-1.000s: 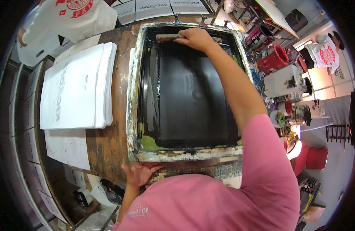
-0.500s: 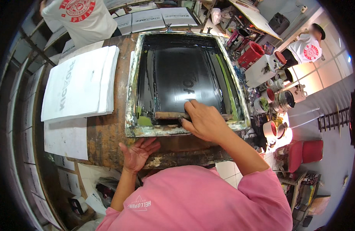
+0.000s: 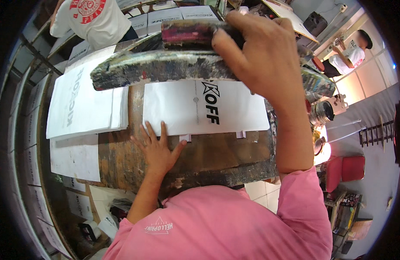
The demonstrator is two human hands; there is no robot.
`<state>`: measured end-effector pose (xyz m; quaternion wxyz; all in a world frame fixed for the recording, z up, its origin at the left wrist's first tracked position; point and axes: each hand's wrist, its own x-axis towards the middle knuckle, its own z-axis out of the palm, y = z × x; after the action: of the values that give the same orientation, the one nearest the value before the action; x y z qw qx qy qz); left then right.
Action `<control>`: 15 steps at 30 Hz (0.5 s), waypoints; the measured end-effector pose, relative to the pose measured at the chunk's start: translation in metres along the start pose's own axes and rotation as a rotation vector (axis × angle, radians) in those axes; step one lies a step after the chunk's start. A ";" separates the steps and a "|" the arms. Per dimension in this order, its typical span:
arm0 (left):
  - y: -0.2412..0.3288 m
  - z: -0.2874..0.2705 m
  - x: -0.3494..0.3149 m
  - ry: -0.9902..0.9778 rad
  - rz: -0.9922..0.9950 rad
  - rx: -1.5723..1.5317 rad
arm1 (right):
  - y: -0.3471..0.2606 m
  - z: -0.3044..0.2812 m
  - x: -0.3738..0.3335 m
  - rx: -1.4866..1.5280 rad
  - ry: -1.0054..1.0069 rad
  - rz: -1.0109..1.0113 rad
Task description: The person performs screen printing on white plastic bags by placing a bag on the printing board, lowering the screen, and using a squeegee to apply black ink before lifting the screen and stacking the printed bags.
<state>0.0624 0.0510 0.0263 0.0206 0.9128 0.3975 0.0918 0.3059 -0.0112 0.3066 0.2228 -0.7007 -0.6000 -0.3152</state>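
My right hand (image 3: 267,56) is closed round the paint-stained wooden handle of a squeegee (image 3: 187,34), its thumb on the near side. Just below, the ink-crusted near edge of a screen printing frame (image 3: 161,69) is raised and tilted up; its mesh is hidden, and whether my fingers also grip the frame cannot be seen. Under it lies a white sheet (image 3: 174,108) with bold black print. Open, with fingers spread, my left hand (image 3: 158,147) rests at the sheet's lower left corner. Two small pale tabs (image 3: 185,138) touch the sheet's near edge.
A thick stack of printed white sheets (image 3: 87,104) stands left on the worn wooden table (image 3: 200,156). Metal racks (image 3: 31,143) line the left side. Ink cans (image 3: 321,112) crowd the right. One person (image 3: 93,21) stands far left, another (image 3: 349,54) far right.
The frame has gone from flat to raised, uncovering the printed sheet. My right hand has moved up and away with the squeegee. My left hand has turned palm-down onto the sheet's corner.
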 end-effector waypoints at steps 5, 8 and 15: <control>0.008 -0.004 0.006 -0.099 -0.016 -0.019 | -0.001 -0.014 0.039 0.215 0.032 0.052; 0.011 -0.013 0.023 -0.004 -0.030 -0.163 | -0.004 -0.013 0.057 0.203 -0.007 0.159; 0.029 -0.087 0.102 0.397 0.021 -0.577 | -0.009 -0.019 0.076 0.094 -0.019 0.222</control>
<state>0.1359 0.1025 0.1306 0.1993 0.8376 0.3422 0.3763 0.2997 0.0302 0.3730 0.2833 -0.7544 -0.5351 -0.2534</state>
